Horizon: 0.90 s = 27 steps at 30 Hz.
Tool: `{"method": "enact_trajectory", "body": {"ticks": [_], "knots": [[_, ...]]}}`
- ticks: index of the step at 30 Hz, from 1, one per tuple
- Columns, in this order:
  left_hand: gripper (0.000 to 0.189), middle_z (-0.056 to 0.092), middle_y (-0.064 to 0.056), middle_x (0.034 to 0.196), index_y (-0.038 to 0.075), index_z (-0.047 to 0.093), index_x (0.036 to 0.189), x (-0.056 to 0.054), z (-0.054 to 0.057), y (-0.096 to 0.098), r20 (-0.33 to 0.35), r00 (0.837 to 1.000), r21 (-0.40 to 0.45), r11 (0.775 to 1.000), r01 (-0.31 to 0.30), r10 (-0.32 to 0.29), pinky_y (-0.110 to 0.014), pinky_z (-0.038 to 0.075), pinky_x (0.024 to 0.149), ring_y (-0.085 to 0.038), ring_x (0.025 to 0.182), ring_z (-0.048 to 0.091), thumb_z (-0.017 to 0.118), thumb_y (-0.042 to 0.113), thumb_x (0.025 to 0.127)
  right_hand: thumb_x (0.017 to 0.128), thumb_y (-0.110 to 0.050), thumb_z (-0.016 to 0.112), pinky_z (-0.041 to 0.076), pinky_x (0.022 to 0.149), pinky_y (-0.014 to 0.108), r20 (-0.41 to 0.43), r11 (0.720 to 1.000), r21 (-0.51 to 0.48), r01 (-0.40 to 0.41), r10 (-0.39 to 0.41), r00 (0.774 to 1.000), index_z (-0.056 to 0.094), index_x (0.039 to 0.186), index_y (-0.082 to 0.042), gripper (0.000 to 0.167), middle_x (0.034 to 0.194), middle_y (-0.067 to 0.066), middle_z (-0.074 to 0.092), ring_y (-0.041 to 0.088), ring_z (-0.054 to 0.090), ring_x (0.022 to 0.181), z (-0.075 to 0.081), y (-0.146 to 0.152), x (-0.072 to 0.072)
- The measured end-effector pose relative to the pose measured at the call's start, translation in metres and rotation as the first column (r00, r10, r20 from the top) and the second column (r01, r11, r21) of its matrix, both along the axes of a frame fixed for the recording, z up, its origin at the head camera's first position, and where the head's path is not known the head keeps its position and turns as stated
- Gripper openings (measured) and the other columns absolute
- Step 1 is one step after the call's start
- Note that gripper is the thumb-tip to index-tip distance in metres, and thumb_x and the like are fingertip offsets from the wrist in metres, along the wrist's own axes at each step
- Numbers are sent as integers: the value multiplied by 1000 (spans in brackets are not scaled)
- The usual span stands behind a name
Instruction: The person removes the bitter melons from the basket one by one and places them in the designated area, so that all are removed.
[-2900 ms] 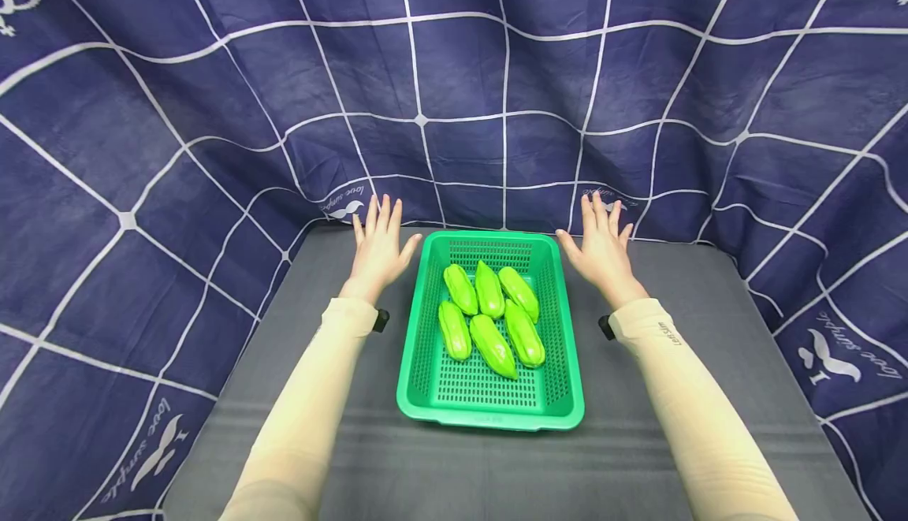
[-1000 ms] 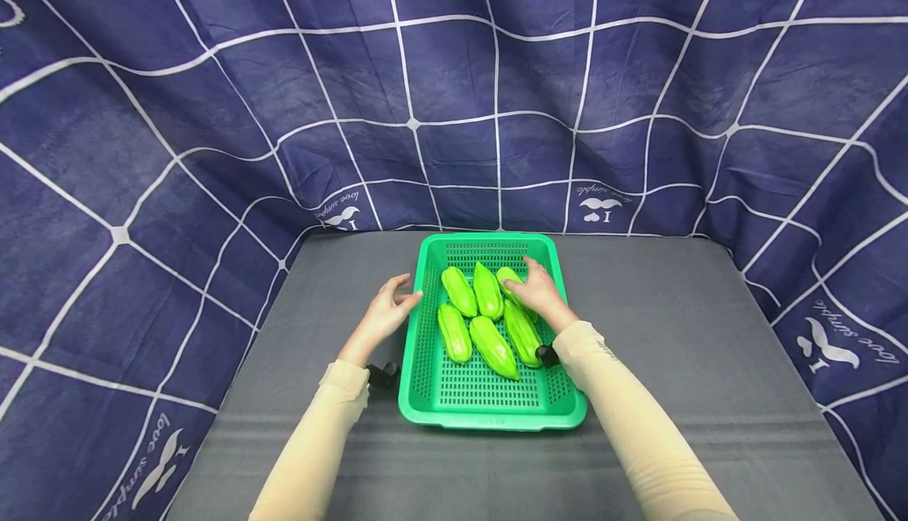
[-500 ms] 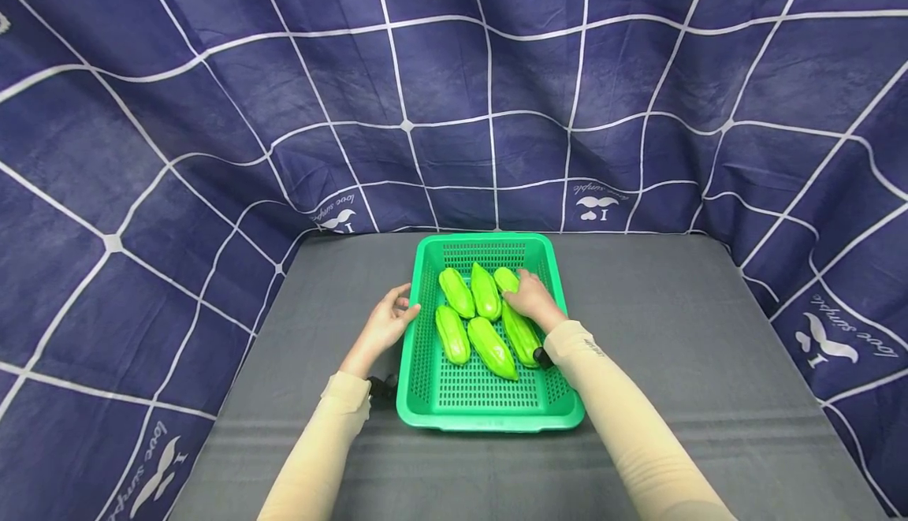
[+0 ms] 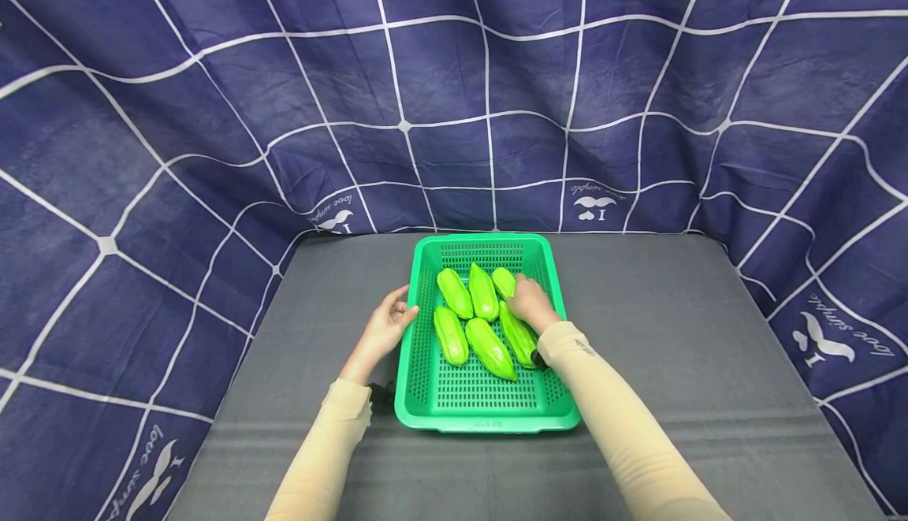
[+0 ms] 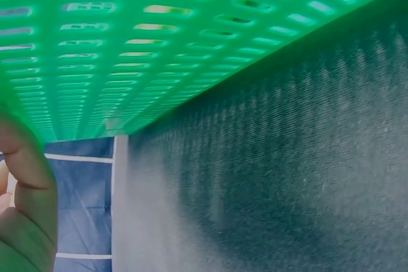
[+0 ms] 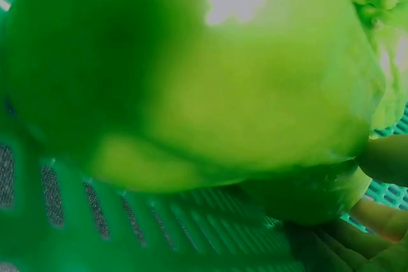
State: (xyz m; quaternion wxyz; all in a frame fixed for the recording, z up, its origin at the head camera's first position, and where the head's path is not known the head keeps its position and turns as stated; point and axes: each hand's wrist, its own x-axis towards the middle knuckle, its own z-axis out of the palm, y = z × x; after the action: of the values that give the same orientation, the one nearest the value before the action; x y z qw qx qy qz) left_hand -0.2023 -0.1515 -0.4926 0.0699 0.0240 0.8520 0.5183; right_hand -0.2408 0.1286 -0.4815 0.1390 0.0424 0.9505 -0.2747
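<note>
Glossy lime-green elongated vegetable (image 4: 503, 281), rounded far end, near back-right corner of green perforated plastic basket (image 4: 488, 424); right hand (image 4: 532, 304) clamped on it. Left hand (image 4: 384, 325) at basket's left rim, fingers bent, grip unclear.

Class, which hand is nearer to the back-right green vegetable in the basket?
Right. The right hand grips that green vegetable; the left hand is farther away, at the left side of the basket.
</note>
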Motion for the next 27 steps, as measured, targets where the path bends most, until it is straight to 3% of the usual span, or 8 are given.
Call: {"method": "enact_trajectory", "body": {"ticks": [6, 14, 23, 27], "knots": [[58, 54, -12, 108, 4, 35, 152, 3, -3, 1, -1, 1000, 49, 999, -18, 18, -36, 44, 87, -22, 94, 55, 58, 21, 101, 92, -5, 59, 41, 107, 51, -49, 999, 37, -16, 18, 999, 35, 146, 9, 61, 137, 34, 50, 45, 50, 128, -3, 1, 0], [57, 54, -8, 102, 2, 36, 151, 3, -8, 3, -33, 999, 88, 996, -19, 22, -26, 42, 75, -9, 80, 51, 59, 19, 101, 86, -6, 65, 49, 96, 52, -128, 998, 63, 11, -2, 992, 47, 138, 9, 57, 124, 32, 59, 44, 59, 115, -2, 1, 2], [58, 56, -8, 105, 8, 36, 153, 4, -9, 6, -4, 999, 105, 993, -46, 47, -28, 44, 78, -9, 85, 57, 58, 21, 101, 87, -13, 68, 49, 94, 50, -182, 997, -41, 62, -68, 981, 48, 141, 5, 60, 128, 29, 60, 43, 59, 115, 21, 7, 4], [59, 58, -10, 109, 7, 33, 154, 4, -9, 6, 21, 999, 107, 993, -52, 50, -31, 45, 83, -19, 97, 63, 57, 20, 102, 86, -16, 68, 48, 95, 48, -192, 991, -116, 65, -87, 977, 48, 142, 1, 62, 129, 25, 61, 40, 60, 115, 36, 13, 6]]}}
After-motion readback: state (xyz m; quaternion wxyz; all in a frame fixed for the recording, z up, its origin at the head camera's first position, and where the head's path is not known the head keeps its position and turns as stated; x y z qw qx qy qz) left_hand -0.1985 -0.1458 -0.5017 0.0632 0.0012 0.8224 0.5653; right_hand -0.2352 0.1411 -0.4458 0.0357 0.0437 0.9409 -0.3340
